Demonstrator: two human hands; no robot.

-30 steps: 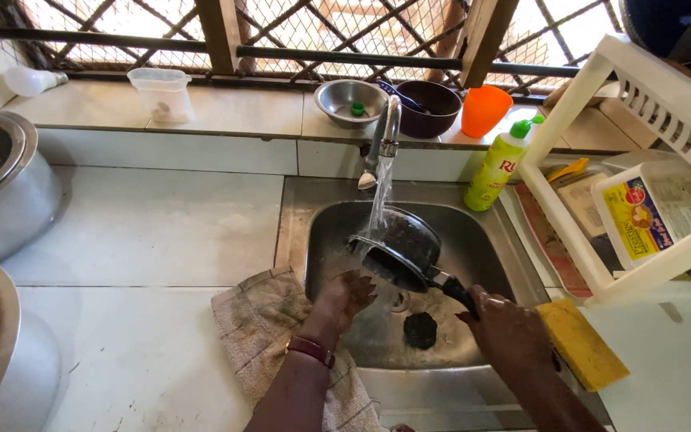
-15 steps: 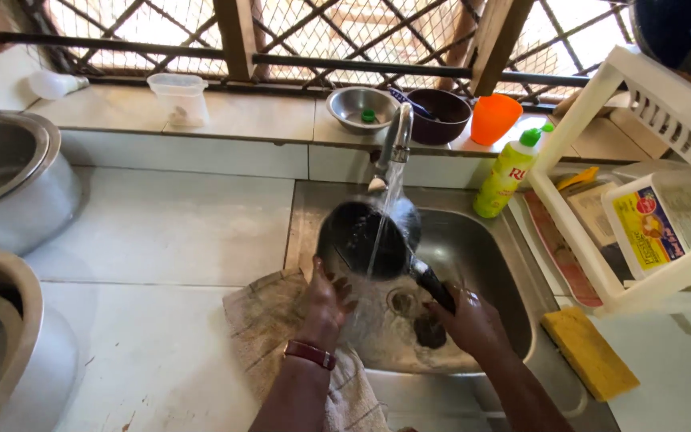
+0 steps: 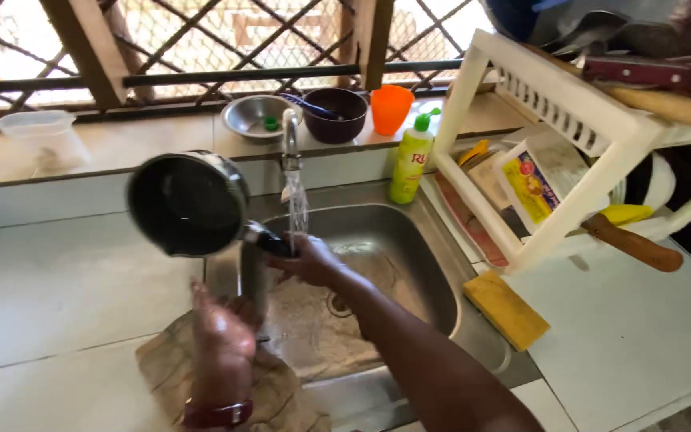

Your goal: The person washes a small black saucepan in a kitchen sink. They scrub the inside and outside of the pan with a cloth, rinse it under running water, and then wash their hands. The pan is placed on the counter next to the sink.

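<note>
My right hand (image 3: 311,261) grips the black handle of a small dark saucepan (image 3: 187,203), which is lifted above the sink's left rim and tipped on its side with its opening facing me. My left hand (image 3: 221,330) hovers empty below the pan, wet, fingers loosely apart, over a brownish cloth (image 3: 269,392) draped on the sink's front-left edge. Water runs from the tap (image 3: 289,136) into the steel sink (image 3: 409,264) just beside my right hand.
On the ledge behind stand a steel bowl (image 3: 251,114), a dark bowl (image 3: 336,114), an orange cup (image 3: 391,107) and a clear plastic tub (image 3: 40,134). A yellow-green soap bottle (image 3: 411,160) and a white dish rack (image 3: 569,144) stand right of the sink; a yellow sponge (image 3: 505,309) lies on the counter.
The pan has been lifted out of the sink, up and to the left, and tipped on its side. My left hand has let go of it and dropped toward the cloth.
</note>
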